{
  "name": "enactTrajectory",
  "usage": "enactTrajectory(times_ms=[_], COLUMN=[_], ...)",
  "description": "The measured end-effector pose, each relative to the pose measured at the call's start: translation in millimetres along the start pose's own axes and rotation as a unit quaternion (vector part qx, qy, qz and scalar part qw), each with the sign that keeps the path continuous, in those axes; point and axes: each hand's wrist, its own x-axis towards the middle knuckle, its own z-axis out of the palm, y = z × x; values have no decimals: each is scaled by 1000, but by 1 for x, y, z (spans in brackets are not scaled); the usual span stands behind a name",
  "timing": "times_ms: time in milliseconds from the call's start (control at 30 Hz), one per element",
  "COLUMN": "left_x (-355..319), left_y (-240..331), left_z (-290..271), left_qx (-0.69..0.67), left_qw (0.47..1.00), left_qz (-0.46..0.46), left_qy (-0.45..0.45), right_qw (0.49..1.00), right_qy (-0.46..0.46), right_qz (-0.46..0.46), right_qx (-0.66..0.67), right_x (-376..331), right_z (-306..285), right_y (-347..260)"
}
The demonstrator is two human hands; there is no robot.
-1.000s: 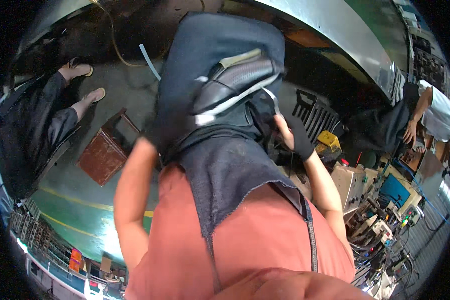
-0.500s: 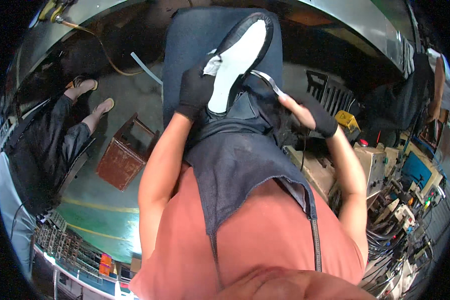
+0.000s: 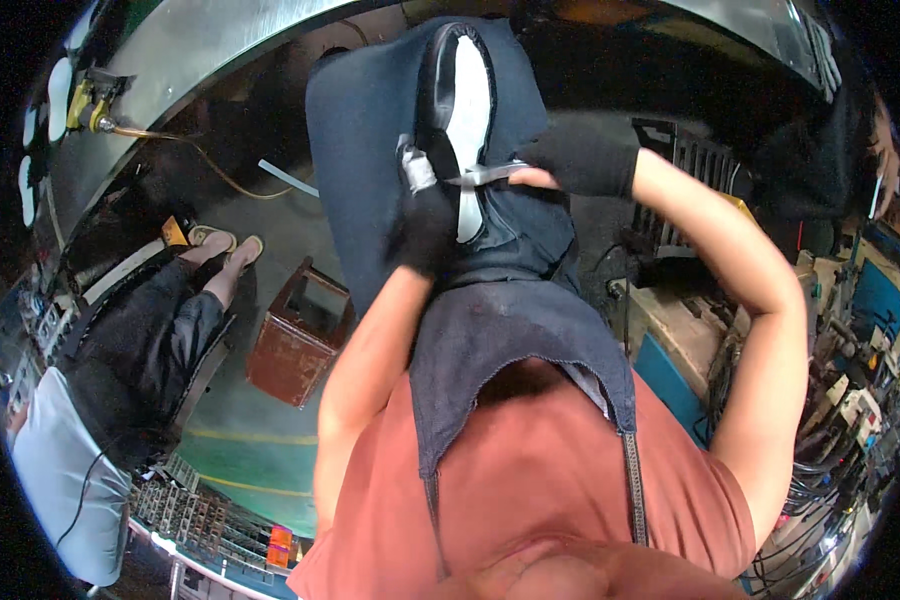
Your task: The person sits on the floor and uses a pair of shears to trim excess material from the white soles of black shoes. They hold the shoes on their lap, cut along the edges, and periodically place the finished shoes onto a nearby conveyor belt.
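Observation:
A black shoe upper (image 3: 432, 95) lies sole up across my lap on a dark blue apron (image 3: 355, 130), toe pointing away from me. Its underside carries a white insole (image 3: 470, 105). My left hand (image 3: 425, 225), in a black fingerless glove, grips the shoe's left side around the waist. White wrapping or cloth (image 3: 419, 172) shows at its thumb. Gloved likewise, my right hand (image 3: 582, 160) is closed on a shiny metal hand tool (image 3: 494, 174), slightly blurred, its exact kind unclear. The tool reaches leftward across the insole's narrow middle, its tip close to my left thumb.
A metal bench edge (image 3: 220, 70) curves across the far side, with a yellow tool (image 3: 92, 112) on a hose at left. A brown stool (image 3: 290, 355) stands left of me; beyond it sits another person (image 3: 140, 330). Machinery and cables (image 3: 830, 420) crowd the right.
The shoe has turned toward upright, its toe shifting left and its side tilting. My right hand has moved up and left, bringing the tool from the shoe's right edge across the insole.

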Motion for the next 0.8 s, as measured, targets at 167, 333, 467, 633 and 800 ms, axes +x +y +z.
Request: enactTrajectory(times_ms=[167,333,467,633,800], left_x=[12,30,46,41,47], left_y=[9,24,86,30,54], left_z=[2,-14,-21,0,6], left_qx=[308,518,425,246,323], left_qw=[936,805,874,966,938], left_qz=[168,289,-59,79,55], left_qy=[9,-26,-228,-22,-114], right_qw=[996,990,986,970,987], right_qy=[-85,129,26,6,103], right_qz=[33,47,22,152,3], right_qx=[16,16,163,192,123], right_x=[2,6,2,-50,-26], right_z=[-42,-32,-3,-13,-61], right_y=[-12,-91,-31,-24,-80])
